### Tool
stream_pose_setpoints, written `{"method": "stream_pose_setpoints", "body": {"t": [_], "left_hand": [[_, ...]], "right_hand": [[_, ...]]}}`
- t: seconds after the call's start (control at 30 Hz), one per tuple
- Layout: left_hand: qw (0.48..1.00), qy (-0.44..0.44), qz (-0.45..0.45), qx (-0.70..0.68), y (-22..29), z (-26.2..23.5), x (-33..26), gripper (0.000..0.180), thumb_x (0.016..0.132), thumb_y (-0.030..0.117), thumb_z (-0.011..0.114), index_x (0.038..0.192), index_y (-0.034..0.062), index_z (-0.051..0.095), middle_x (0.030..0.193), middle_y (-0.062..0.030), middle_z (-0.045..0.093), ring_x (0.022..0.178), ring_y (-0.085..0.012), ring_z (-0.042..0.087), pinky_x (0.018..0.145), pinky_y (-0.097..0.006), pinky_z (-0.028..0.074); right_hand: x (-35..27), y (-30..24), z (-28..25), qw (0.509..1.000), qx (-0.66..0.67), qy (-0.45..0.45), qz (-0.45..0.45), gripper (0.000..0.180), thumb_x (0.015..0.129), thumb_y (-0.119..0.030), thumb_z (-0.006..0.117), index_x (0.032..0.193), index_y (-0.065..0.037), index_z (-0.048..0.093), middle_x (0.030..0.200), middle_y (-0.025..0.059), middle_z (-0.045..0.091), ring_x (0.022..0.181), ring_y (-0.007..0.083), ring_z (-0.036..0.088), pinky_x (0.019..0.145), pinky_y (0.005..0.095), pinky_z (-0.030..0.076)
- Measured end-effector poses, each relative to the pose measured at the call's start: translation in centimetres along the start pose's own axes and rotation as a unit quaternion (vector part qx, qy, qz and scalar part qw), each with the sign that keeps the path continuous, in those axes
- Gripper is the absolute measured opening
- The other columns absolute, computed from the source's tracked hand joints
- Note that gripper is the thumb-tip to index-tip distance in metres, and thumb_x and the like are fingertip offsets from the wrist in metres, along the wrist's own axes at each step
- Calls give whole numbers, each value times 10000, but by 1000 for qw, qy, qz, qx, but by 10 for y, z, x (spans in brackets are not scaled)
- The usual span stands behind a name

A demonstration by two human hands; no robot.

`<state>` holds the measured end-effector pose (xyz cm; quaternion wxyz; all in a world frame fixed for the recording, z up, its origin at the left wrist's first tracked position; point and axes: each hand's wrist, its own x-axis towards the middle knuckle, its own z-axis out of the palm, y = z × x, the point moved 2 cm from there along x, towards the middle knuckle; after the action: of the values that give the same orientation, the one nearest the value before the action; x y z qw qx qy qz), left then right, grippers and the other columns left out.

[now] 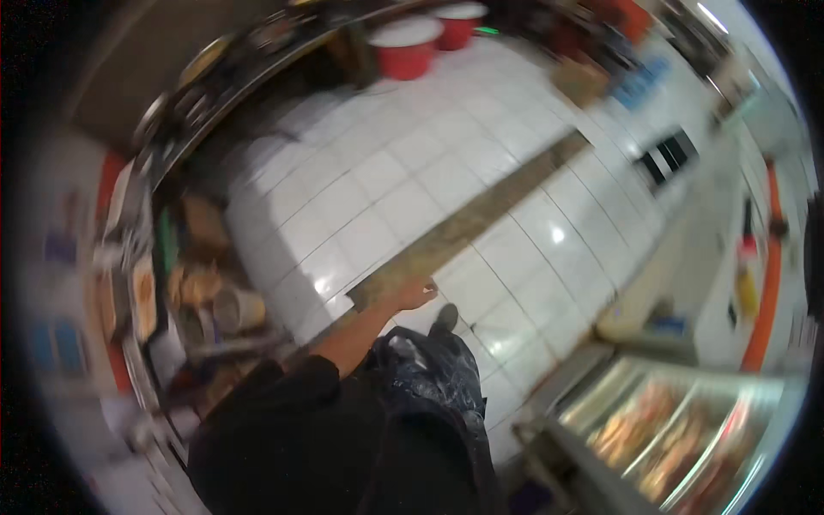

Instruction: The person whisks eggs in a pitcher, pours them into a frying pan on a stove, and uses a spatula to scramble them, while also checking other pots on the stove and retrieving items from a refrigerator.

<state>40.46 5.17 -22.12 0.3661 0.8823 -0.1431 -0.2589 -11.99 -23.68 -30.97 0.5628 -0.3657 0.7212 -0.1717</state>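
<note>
Nearest the head view's camera is the black garment (318,438) of the wearer, matt and soft; beyond it a dark apron (425,369) shows the creases and glare of thin plastic. The left hand (415,296) extends forward from a bare forearm; nothing is visible in its grasp, but blur prevents telling whether the fingers are open or closed. The right hand is out of view, so its state cannot be told. The long brown strip (481,219), the item nearest the left hand in the picture, lies diagonally across the floor; the hand overlaps its near end in the picture, with no contact evident. The step in hand appears to be moving or standing beside this strip, one shoe (445,318) showing below the apron; the next move calls for firm footing, since the glossy tiles (412,184) look slippery. The strip is flat, straight-edged and mottled; its material cannot be confirmed. To the right, a glass-topped case (592,390) holds blurred, reddish-brown contents. At the far edge, a round red tub (403,62) carries a smooth white top.
</note>
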Motion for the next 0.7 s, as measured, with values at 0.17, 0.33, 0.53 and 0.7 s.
{"method": "stream_pose_setpoints", "body": {"t": [0.17, 0.33, 0.53, 0.7], "left_hand": [[954, 208, -176, -129, -105, -71, -40, 381, 819, 350, 606, 1034, 36, 632, 1035, -196, 641, 966, -333, 614, 846, -407, 481], [822, 245, -486, -169, -191, -99, -98, 418, 785, 396, 600, 998, 40, 656, 966, -188, 662, 914, -347, 632, 797, -427, 499], [870, 143, -451, -141, -267, -104, -102, 307, 838, 290, 533, 934, 25, 654, 917, -208, 661, 889, -375, 639, 768, -439, 515], [816, 148, -497, -256, -316, -231, 37, 365, 776, 318, 614, 1013, 42, 645, 1022, -204, 647, 1008, -372, 602, 847, -440, 494]], "right_hand": [[79, -217, 232, 965, -149, -160, -147, 439, 885, -193, 538, 1285, -51, 428, 1085, 158, 553, 827, 264, 591, 622, 396, 538], [-21, -405, 541, 858, -182, -334, -344, 378, 923, -235, 503, 1260, -114, 382, 1019, 127, 558, 802, 273, 601, 643, 387, 502], [-257, -440, 786, 789, -218, -411, -401, 457, 928, -250, 513, 1331, -85, 375, 1089, 164, 515, 823, 262, 601, 651, 358, 522], [-371, -396, 958, 650, -333, -550, -407, 408, 925, -224, 523, 1269, -18, 444, 977, 111, 548, 787, 180, 596, 641, 301, 511]]}}
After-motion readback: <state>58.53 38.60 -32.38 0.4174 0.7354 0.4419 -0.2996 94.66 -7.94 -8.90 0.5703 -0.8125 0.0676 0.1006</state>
